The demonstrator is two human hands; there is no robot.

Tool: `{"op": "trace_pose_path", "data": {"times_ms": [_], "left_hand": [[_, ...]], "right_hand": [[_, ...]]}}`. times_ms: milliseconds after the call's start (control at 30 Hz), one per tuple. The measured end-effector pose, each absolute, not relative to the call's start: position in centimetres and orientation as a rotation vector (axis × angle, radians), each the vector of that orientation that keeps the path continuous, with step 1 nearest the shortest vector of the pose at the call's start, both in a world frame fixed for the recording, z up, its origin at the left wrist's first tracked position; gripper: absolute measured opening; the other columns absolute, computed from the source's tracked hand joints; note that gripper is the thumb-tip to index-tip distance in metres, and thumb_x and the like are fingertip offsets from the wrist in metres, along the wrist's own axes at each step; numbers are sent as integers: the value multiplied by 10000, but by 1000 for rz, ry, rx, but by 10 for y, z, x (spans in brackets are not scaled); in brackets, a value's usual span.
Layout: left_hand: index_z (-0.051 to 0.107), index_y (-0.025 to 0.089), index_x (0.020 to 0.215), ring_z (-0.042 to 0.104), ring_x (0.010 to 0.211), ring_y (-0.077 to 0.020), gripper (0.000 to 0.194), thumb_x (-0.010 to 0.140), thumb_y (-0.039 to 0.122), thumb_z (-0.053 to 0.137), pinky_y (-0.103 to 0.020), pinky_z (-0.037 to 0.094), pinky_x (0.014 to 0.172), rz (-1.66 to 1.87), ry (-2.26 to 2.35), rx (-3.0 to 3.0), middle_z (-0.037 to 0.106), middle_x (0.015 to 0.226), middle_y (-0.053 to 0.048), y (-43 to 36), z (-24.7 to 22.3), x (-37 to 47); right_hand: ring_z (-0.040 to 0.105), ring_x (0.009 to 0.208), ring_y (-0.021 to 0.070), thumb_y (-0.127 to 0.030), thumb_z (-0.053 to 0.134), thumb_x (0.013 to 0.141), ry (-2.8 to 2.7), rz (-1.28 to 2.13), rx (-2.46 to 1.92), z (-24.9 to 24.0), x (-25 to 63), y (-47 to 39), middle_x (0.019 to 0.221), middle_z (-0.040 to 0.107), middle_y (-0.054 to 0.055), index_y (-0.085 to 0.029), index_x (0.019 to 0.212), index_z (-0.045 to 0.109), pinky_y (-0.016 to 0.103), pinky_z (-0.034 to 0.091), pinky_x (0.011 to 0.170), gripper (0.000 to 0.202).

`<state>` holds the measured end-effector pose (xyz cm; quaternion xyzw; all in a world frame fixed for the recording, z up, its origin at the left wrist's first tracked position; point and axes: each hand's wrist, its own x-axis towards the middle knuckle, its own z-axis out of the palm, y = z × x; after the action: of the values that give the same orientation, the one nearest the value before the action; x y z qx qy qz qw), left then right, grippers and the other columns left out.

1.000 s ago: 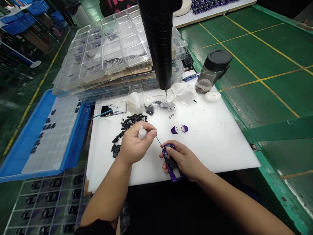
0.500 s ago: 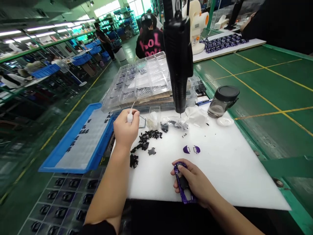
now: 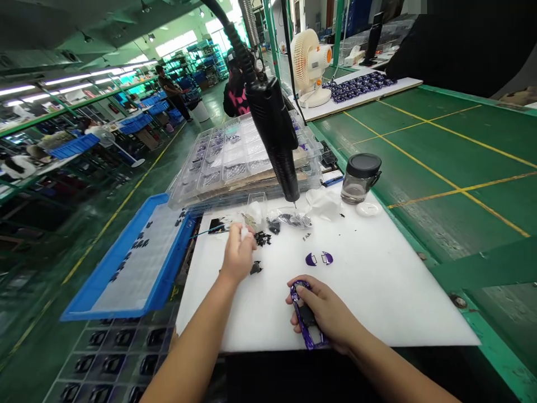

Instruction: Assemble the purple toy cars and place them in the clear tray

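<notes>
My L hand (image 3: 238, 258): fingers closed around white bottle (image 3: 244, 233); nozzle dir. unclear. My R hand (image 3: 333, 316): fingers wrapped around purple frame (image 3: 306, 314), thumb on its far end. Frame ref. L grip: to the R and nearer my body, well apart. Frame long axis: fore-aft, far end canted slightly L. Purple pcs. (image 3: 311, 259) (image 3: 327, 258): beyond frame, on white board (image 3: 377, 291).

Purple frame (image 3: 308, 318): 1 | white bottle (image 3: 244, 232): 1 | curved purple pieces (image 3: 311, 259): 2 | hanging power driver (image 3: 277, 137): 1 | black-lidded jar (image 3: 359, 179): 1 | white oval object (image 3: 367, 209): 1 | cream fan (image 3: 309, 67): 1 | large blue tray (image 3: 168, 285): 1 | small black pieces (image 3: 263, 239): several, partly hidden | purple parts (image 3: 356, 87) on far board (image 3: 409, 84): many, exact count unreadable
</notes>
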<state>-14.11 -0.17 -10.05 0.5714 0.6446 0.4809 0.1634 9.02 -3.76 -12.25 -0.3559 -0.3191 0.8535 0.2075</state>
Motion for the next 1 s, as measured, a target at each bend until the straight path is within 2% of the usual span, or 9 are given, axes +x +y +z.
{"op": "trace_pose_path", "data": {"times_ms": [100, 233, 300, 400, 467, 700, 867, 933, 1000], "left_hand": [[538, 159, 1043, 650, 775, -203, 233, 970, 359, 446, -303, 518, 727, 1258, 1702, 1609, 648, 858, -64, 2, -113, -119], [593, 149, 1088, 632, 967, -246, 295, 927, 384, 516, -328, 507, 830, 1201, 1667, 1628, 635, 1109, -119, 22, -121, -107], [619, 160, 1067, 631, 943, -248, 257, 910, 349, 542, -331, 499, 827, 1135, 1678, 1671, 642, 1090, -102, 28, -121, -105], [632, 175, 1058, 619, 817, -241, 205, 879, 250, 568, -345, 482, 793, 1027, 1748, 1742, 644, 900, -57, 30, -121, -103], [620, 178, 1082, 602, 769, -237, 225, 862, 194, 574, -350, 473, 778, 981, 1809, 1776, 625, 858, -42, 31, -121, -101], [596, 188, 1115, 619, 890, -261, 295, 830, 135, 647, -371, 489, 830, 889, 1917, 1848, 647, 978, -56, 37, -126, -104], [525, 180, 1240, 566, 1082, -297, 455, 817, 144, 691, -440, 444, 966, 996, 1999, 1920, 606, 1163, -97, 14, -115, -108], [517, 174, 1242, 555, 1082, -285, 392, 872, 187, 646, -429, 448, 954, 1090, 2003, 1976, 589, 1160, -99, -1, -108, -108], [549, 171, 1175, 575, 992, -259, 261, 926, 234, 592, -393, 479, 878, 1119, 1941, 2064, 595, 1089, -86, -15, -102, -106]], "right_hand": [[634, 613, 152, -386, 524, 929, -901, 2359, -997, -124, 91, -38, 944, 612, 31, -204, 1072, 530, 326, 530, 577, 232], [633, 603, 152, -353, 500, 936, -925, 2343, -1002, -122, 92, -39, 925, 611, 30, -194, 1067, 540, 332, 538, 579, 210], [631, 599, 148, -343, 488, 942, -933, 2335, -1003, -122, 92, -39, 918, 609, 32, -189, 1061, 544, 332, 540, 580, 203], [626, 594, 140, -342, 488, 945, -916, 2326, -1004, -122, 91, -39, 910, 608, 29, -189, 1058, 546, 329, 541, 583, 200], [631, 602, 143, -347, 499, 944, -915, 2322, -1008, -123, 91, -39, 918, 611, 29, -191, 1062, 550, 329, 543, 592, 202], [638, 617, 145, -349, 511, 942, -920, 2322, -1005, -124, 91, -39, 947, 619, 29, -202, 1075, 547, 321, 537, 591, 202], [635, 614, 145, -334, 515, 940, -894, 2302, -1023, -121, 89, -39, 929, 614, 30, -196, 1071, 547, 325, 536, 589, 194], [639, 620, 149, -337, 524, 938, -842, 2305, -1015, -120, 90, -39, 926, 611, 31, -195, 1071, 545, 329, 538, 592, 197], [652, 647, 155, -353, 534, 939, -778, 2295, -980, -119, 94, -41, 932, 605, 29, -199, 1082, 541, 329, 543, 611, 210]]}}
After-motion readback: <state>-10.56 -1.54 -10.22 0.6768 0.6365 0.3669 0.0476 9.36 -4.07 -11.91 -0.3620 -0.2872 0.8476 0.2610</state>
